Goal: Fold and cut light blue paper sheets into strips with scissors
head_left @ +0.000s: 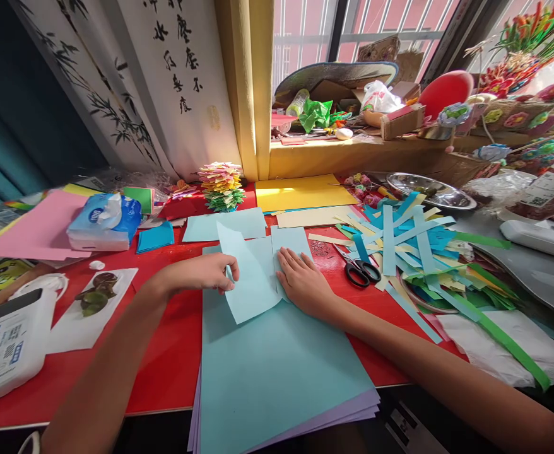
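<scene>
A light blue sheet of paper [253, 271] stands partly lifted above a stack of larger blue sheets [277, 372]. At its left edge my left hand [206, 274] pinches the paper between thumb and fingers. My right hand [305, 280] lies flat, fingers stretched, on another light blue piece [292, 238] beside the raised sheet. Whether the two pieces are joined I cannot tell. Just right of my right hand, black-handled scissors [362, 273] rest on the red table [163, 353]. Lilac sheets [324, 421] show under the stack.
A heap of cut paper strips [414, 233] lies at the right, near a metal bowl [431, 190]. Yellow card [300, 192] and a folded-paper ornament [221, 186] are at the back. A tissue pack [104, 221] and a white plastic case [9, 350] occupy the left.
</scene>
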Demonstrator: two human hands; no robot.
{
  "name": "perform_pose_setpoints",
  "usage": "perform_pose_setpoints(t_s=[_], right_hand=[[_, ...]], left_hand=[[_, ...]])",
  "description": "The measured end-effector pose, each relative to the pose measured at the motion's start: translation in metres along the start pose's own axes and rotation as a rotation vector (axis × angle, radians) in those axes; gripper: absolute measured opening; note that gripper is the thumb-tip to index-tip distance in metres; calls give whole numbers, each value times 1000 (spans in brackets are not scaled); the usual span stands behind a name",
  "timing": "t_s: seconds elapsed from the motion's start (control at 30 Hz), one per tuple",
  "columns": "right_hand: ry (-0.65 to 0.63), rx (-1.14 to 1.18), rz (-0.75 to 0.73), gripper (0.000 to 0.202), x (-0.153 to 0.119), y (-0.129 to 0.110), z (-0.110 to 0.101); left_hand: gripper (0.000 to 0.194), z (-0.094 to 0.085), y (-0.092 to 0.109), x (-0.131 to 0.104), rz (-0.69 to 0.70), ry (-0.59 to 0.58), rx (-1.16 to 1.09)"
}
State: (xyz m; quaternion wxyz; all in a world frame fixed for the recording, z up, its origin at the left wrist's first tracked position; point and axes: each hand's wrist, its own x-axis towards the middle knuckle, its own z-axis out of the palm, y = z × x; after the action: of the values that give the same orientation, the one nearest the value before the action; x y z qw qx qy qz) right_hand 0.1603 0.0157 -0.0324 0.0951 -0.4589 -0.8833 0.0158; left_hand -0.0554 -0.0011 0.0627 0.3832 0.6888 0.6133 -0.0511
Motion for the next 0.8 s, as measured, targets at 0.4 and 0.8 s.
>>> perform_pose_setpoints(t_s=[0.4, 0.8], right_hand=[[-9, 28, 8, 55, 0, -1, 1], [-56, 145, 364, 81, 17, 52, -31]], left_hand=[[17, -17, -3, -21, 34, -26, 56], [23, -5, -8, -2, 134, -225, -247]])
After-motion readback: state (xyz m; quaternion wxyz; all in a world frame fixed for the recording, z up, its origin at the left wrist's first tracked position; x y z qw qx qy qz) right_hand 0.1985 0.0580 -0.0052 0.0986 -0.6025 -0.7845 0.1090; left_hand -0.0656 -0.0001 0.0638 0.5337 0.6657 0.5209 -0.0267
